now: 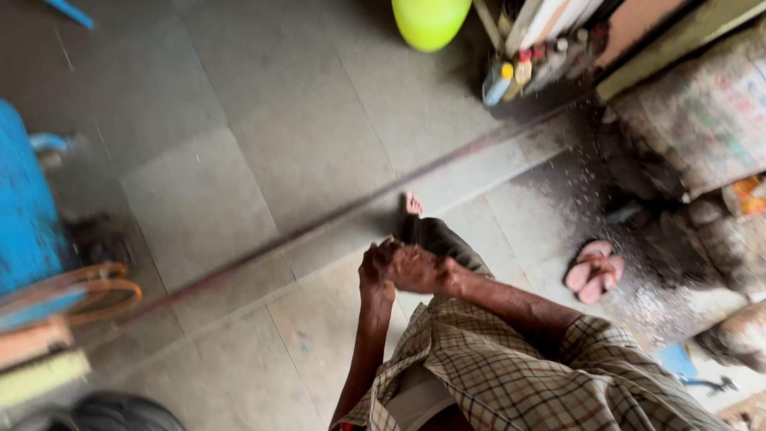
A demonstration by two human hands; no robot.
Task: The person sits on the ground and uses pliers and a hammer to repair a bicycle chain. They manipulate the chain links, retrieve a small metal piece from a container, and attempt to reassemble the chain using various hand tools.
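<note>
My left hand [375,275] and my right hand [420,268] are pressed together in front of me, above the floor, with the fingers curled against each other. Nothing shows between them, and the inside of the clasp is hidden. Both forearms are bare and come out of a checked shirt [511,375] at the lower right. Just beyond the hands are a dark trouser leg [441,239] and a bare foot [412,204] on the stone floor.
Grey floor slabs [263,160] are crossed by a dark groove [319,219]. Pink sandals [595,271] lie at the right among scattered grains [586,179]. Sacks [702,120] stand far right, bottles [511,73] and a yellow-green round thing [429,20] at top. Blue object [24,215] and orange loops [96,289] are at the left.
</note>
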